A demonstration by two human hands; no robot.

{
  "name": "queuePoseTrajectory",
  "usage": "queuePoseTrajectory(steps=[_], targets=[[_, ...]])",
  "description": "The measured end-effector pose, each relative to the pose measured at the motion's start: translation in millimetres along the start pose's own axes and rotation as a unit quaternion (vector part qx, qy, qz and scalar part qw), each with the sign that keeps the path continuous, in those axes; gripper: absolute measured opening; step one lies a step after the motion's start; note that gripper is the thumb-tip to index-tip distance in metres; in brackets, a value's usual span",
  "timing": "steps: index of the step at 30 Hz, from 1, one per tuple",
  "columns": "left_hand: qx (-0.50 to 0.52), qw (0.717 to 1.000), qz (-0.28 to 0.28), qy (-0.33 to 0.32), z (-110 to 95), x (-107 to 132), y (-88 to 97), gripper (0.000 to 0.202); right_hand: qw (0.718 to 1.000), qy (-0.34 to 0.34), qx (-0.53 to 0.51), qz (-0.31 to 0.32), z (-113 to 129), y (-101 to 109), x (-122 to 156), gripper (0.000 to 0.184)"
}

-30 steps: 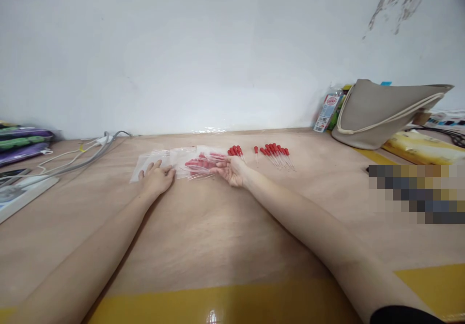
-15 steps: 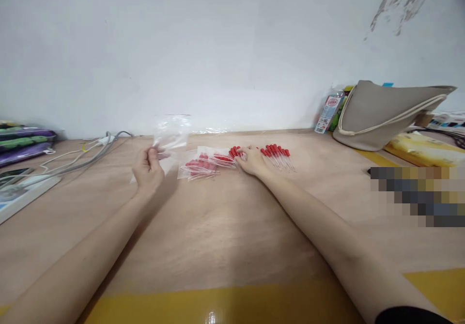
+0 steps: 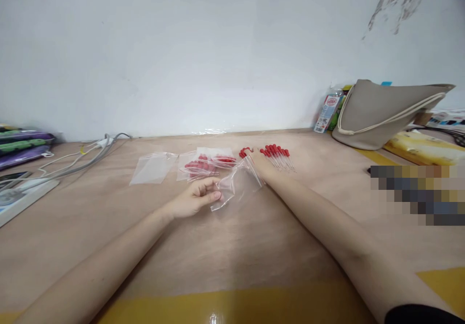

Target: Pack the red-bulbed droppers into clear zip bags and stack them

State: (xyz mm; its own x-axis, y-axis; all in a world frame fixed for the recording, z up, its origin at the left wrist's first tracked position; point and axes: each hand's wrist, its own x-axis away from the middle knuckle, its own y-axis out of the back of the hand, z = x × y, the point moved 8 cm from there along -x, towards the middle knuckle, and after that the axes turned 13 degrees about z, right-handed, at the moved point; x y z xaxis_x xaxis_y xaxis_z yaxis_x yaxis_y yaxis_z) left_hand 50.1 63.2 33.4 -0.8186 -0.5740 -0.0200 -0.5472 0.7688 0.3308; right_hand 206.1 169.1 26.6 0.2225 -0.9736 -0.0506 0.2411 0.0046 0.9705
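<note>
My left hand (image 3: 196,199) pinches the corner of an empty clear plastic bag (image 3: 238,186), held just above the table in the middle. My right hand (image 3: 262,165) lies behind that bag with its fingers closed on a few red-capped droppers (image 3: 245,151). A loose row of red-capped droppers (image 3: 278,155) lies just right of the hand. Filled clear bags of droppers (image 3: 205,164) rest to the left of it. A stack of empty clear bags (image 3: 152,167) lies further left.
A grey tote bag (image 3: 385,113) leans at the back right beside a packet (image 3: 329,111) and yellow packages (image 3: 421,150). Grey cables (image 3: 78,162) and a white board (image 3: 22,195) are at the left, with purple and green items (image 3: 22,142) behind.
My left hand lifted one empty bag off the stack and carried it right to the middle. My right hand moved from the filled bags to the loose droppers and closed on a few.
</note>
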Motion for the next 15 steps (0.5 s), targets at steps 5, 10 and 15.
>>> queuePoseTrajectory(steps=[5, 10, 15], targets=[[0.012, 0.997, 0.067, 0.042, 11.4, -5.1, -9.9, 0.029, 0.998, -0.053, 0.014, -0.038, -26.1, 1.2, 4.5, 0.028], [-0.359, 0.926, -0.117, 0.021, 2.6, 0.1, 10.4, 0.032, 0.991, -0.098, -0.064, -0.06, -47.1, 5.2, 2.7, 0.026], [-0.485, 0.872, -0.063, -0.009, -10.5, 2.5, -25.0, 0.034, 0.968, -0.156, -0.193, -0.042, -69.1, 1.4, -2.3, 0.019]])
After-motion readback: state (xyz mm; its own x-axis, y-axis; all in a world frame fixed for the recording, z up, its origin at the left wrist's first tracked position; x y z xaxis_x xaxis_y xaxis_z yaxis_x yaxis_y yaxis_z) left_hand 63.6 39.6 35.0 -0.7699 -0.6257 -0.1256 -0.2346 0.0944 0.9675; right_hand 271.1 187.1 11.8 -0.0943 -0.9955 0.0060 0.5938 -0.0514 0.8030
